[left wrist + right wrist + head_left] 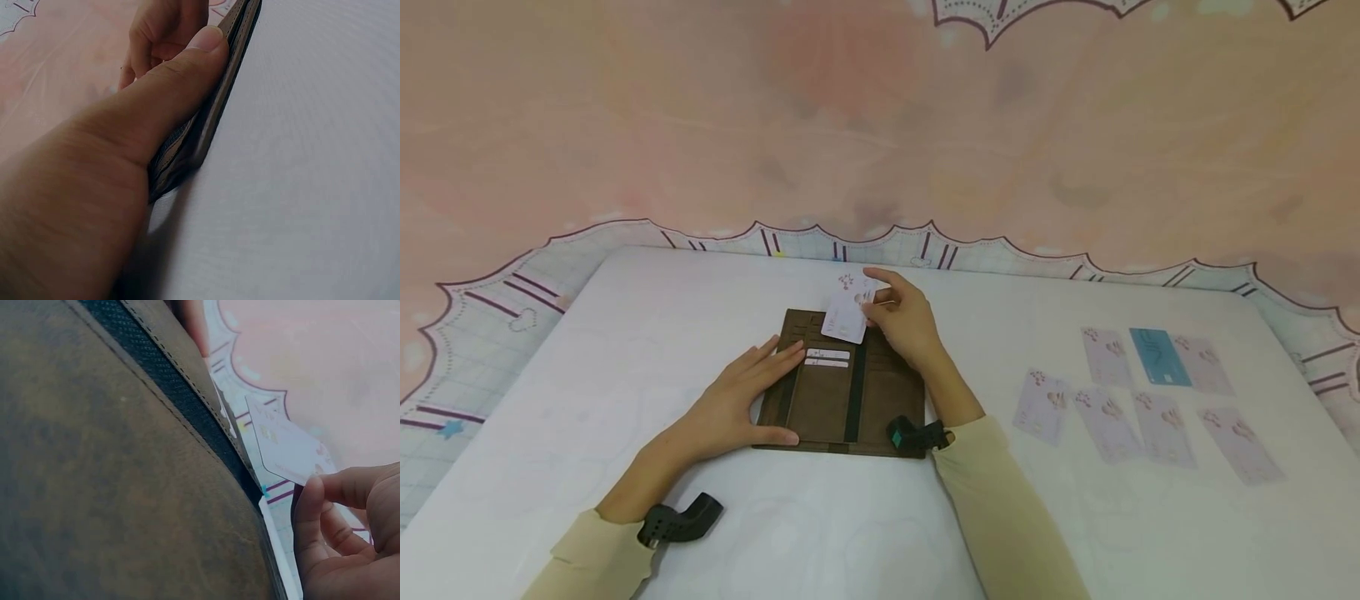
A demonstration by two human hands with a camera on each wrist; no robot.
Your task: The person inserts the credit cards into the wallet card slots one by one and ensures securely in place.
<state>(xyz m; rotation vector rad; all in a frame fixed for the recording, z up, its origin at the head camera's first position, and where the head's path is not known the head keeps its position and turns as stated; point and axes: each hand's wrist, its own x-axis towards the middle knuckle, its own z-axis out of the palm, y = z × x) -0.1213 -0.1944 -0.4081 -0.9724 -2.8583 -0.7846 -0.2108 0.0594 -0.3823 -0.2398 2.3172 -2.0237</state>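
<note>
1. While the white table (625, 350) carries everything, the biggest thing on it is the brown wallet (842, 392), which lies opened flat near the middle. It looks like soft leather with stitched edges and a dark elastic band (854, 392) across it, so I judge it bends easily and can slide on the smooth cloth; it wants a flat press, not a pinch.
2. Left hand (741, 400) lies on the left part of the wallet with straight, relaxed fingers. In the left wrist view the thumb (181, 81) rests along the wallet's edge (206, 125), so this grip is wide and only holds the wallet down.
3. Right hand (904, 315) is at the far edge of the wallet. Its grip is narrow: thumb and fingers pinch one pale card (847, 315) by its right side, and the card stands tilted over the upper pockets.
4. Seven other cards (1150, 400) lie spread in two loose rows on the table, well apart to the right; one of them is blue (1159, 357).
5. Two white card edges (827, 358) show already in the slots under the held card.
6. As for handling, the card seems thin, stiff, light and smooth. I judge it slips easily, so the best hold is at one short end, which leaves the other end free.
</note>
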